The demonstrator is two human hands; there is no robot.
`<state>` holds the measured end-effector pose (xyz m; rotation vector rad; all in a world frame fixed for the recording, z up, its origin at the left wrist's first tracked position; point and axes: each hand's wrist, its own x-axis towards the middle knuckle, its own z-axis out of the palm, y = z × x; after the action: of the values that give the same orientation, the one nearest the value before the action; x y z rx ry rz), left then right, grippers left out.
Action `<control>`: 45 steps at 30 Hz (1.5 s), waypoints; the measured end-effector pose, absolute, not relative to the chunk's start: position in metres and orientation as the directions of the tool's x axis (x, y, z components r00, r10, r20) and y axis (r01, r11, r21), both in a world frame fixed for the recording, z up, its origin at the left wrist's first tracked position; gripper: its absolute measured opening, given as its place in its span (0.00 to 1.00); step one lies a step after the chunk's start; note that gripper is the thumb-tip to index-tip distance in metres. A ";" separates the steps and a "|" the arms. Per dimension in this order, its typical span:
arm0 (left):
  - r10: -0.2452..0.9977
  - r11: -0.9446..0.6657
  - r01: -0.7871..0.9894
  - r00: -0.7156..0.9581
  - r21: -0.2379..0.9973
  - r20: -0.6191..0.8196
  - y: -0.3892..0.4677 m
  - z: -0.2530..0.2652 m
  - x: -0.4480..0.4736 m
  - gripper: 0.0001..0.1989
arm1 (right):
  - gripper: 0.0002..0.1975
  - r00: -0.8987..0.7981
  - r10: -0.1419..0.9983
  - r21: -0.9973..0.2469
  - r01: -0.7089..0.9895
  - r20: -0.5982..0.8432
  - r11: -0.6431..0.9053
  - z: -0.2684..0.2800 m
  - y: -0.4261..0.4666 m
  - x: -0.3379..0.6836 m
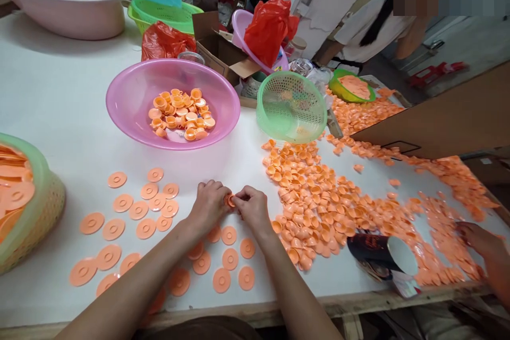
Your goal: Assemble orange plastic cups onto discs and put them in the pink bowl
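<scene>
My left hand (209, 204) and my right hand (252, 208) meet over the white table. Their closed fingers grip a small orange plastic piece (229, 200) from either side; fingers cover most of it, so its exact shape is unclear. Orange toy saucers (145, 228), flat discs with a raised ring, lie spread to the left of and below my hands. To the right lies a large heap of small orange cup-like pieces (306, 196). Beyond my hands, a pink basin (127, 111) contains many orange toy teacups (181, 114).
A green basket (51, 207) full of orange discs stands left. A green colander (290, 109) leans behind the heap. A dark paper cup (374, 252) lies on its side at right. Another person's hand (480, 239) touches pieces at far right. A pink tub (87, 16) stands back left.
</scene>
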<state>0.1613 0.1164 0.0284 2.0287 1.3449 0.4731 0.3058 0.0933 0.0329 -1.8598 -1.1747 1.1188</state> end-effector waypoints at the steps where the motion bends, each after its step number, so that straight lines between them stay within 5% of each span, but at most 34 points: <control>1: 0.907 -0.222 0.657 0.410 0.720 -0.094 0.118 0.031 0.161 0.09 | 0.04 0.218 0.933 -0.852 0.388 -0.286 -0.352 0.033 0.094 0.306; 5: 0.904 0.035 0.560 0.336 0.828 -0.264 0.127 0.042 0.163 0.05 | 0.05 0.193 0.950 -0.828 0.467 -0.246 -0.309 0.035 0.098 0.311; 8: 0.912 0.152 0.597 0.222 0.788 -0.344 0.130 0.042 0.168 0.05 | 0.05 0.210 0.949 -0.802 0.510 -0.234 -0.311 0.032 0.098 0.308; 12: 0.918 0.126 0.673 0.199 0.729 -0.342 0.123 0.038 0.173 0.04 | 0.07 0.294 0.950 -0.809 0.530 -0.105 -0.253 0.023 0.088 0.296; 15: 0.922 0.067 0.679 0.239 0.731 -0.305 0.115 0.039 0.173 0.05 | 0.07 0.204 0.952 -0.846 0.441 -0.230 -0.299 0.024 0.090 0.308; 18: 0.962 0.002 0.606 0.216 0.796 -0.166 0.127 0.058 0.161 0.06 | 0.11 0.108 0.938 -0.836 0.429 -0.329 -0.343 0.035 0.113 0.345; 21: 0.994 -0.075 0.537 -0.029 0.840 0.107 0.161 0.100 0.131 0.05 | 0.11 0.304 0.950 -0.680 0.711 0.068 -0.179 0.047 0.146 0.386; 25: 0.916 -0.093 0.557 -0.276 0.825 0.290 0.190 0.144 0.075 0.11 | 0.12 0.215 0.969 -0.403 0.903 0.121 -0.150 0.047 0.164 0.407; 27: 0.969 -0.065 0.633 -0.146 0.772 0.201 0.179 0.139 0.050 0.10 | 0.10 0.190 0.976 -0.406 0.905 0.110 -0.131 0.043 0.158 0.403; 30: 0.992 -0.103 0.781 0.127 0.616 0.004 0.146 0.101 0.027 0.07 | 0.07 0.194 0.979 -0.578 0.807 0.067 -0.121 0.038 0.140 0.382; 34: 0.982 -0.139 0.900 0.180 0.413 -0.062 0.119 0.050 0.033 0.07 | 0.04 0.155 0.971 -0.832 0.502 -0.180 -0.234 0.039 0.121 0.335; 38: 0.959 -0.222 0.844 0.279 0.487 -0.046 0.118 0.033 0.084 0.05 | 0.04 0.068 0.952 -0.895 0.328 -0.298 -0.304 0.038 0.114 0.293; 45: 0.963 -0.149 0.746 0.259 0.649 -0.077 0.121 0.027 0.132 0.02 | 0.04 0.071 0.965 -0.827 0.502 -0.252 -0.253 0.036 0.118 0.275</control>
<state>0.1321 0.1213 0.0266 1.9552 1.5429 0.4847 0.2748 0.1179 0.0359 -1.8109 -1.4544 1.1045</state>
